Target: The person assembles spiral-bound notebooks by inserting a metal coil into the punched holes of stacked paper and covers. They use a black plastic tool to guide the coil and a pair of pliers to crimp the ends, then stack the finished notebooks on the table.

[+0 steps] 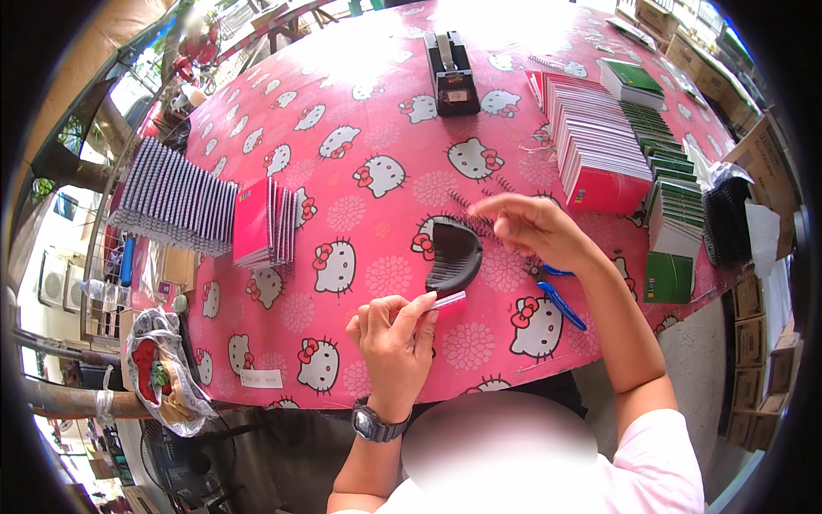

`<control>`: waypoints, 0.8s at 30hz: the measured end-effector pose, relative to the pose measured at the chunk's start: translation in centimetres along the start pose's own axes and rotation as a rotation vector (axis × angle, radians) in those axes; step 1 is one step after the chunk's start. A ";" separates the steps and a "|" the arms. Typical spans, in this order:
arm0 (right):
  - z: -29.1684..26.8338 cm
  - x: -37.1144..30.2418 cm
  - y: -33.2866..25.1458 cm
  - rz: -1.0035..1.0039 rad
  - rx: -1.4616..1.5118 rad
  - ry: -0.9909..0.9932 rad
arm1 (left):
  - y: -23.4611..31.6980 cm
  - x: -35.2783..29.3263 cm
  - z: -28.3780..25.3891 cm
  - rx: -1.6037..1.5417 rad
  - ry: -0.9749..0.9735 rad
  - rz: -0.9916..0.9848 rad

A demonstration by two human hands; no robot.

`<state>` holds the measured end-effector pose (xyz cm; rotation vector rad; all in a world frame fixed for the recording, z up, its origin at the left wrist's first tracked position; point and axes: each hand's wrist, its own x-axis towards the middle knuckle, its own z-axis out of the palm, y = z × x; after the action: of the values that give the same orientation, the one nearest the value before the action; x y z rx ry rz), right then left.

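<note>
Near the table's front edge, my left hand [390, 338] is closed on a small pink notebook [449, 302], seen nearly edge-on, with the thumb on top. Just beyond it lies a black, half-round piece with a ridged face [454, 261]. My right hand [535, 227] hovers to the right of that piece, above a few dark spiral binding coils [462, 203]. Its index finger points left and the fingers are apart, with nothing visible in them. Below the right wrist, blue-handled pliers [561, 307] rest on the table, partly hidden by the forearm.
Spiral-bound notebooks [175, 201] stand in a row at left, beside pink-covered ones [253, 223]. At right are rows of red [604, 188] and green notebooks [668, 276]. A black tape dispenser [452, 77] stands at the back. A plastic bag [167, 373] hangs by the left edge.
</note>
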<state>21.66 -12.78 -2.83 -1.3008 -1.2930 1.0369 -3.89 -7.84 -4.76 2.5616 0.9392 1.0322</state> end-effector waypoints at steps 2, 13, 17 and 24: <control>1.6 -1.0 0.1 -0.108 0.024 0.003 | -0.1 0.0 -0.1 -0.005 -0.011 -0.002; 3.3 -3.2 -0.2 -0.185 -0.207 -0.015 | 0.2 -0.4 -0.2 -0.046 -0.030 -0.010; 3.2 -3.2 -0.6 -0.171 -0.207 0.001 | 0.2 -0.4 -0.2 -0.061 -0.019 -0.020; 3.6 -3.6 -1.8 -0.145 -0.307 -0.017 | -0.1 -0.5 -0.1 -0.071 0.010 -0.002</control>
<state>17.58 -16.23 -1.79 -1.4022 -1.5808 0.7701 -4.22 -8.06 -5.01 2.4998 0.8903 1.0594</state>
